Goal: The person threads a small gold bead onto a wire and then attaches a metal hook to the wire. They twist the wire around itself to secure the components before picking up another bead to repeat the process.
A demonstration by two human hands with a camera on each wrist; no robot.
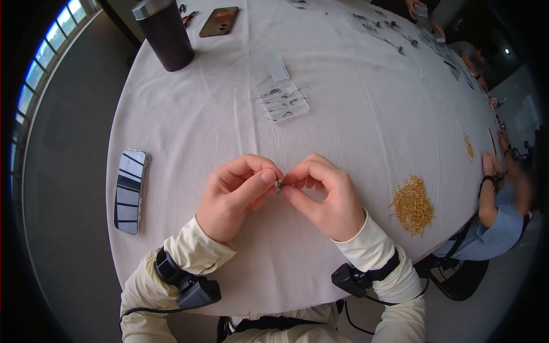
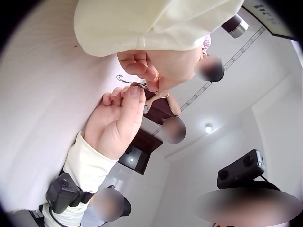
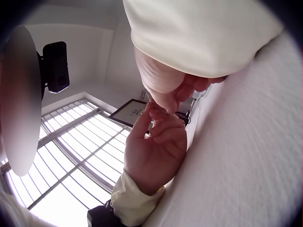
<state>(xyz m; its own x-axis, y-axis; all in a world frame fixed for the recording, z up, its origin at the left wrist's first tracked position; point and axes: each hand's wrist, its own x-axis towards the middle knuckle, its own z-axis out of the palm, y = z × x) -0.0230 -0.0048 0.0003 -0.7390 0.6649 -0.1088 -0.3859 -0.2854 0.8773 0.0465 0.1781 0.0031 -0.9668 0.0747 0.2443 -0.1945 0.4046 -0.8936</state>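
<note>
Both hands meet over the table in the head view. The left hand (image 1: 231,194) pinches between thumb and index finger a small gold metal piece (image 2: 158,75), mostly covered by the fingertips. The right hand (image 1: 323,197) comes in from the other side, thumb and index finger pinching a small dark fish hook (image 2: 121,79). In the left wrist view its curved bend sticks out past the right fingertips, and its other end points at the left fingertips. Where hook and gold piece meet is hidden by the fingers.
A clear compartment box (image 1: 294,108) with several dark hooks lies ahead of the hands. A heap of small gold pieces (image 1: 413,206) lies at right, a phone (image 1: 130,191) at left. Farther back are a dark tumbler (image 1: 164,37) and another phone (image 1: 219,22). People sit along the right side.
</note>
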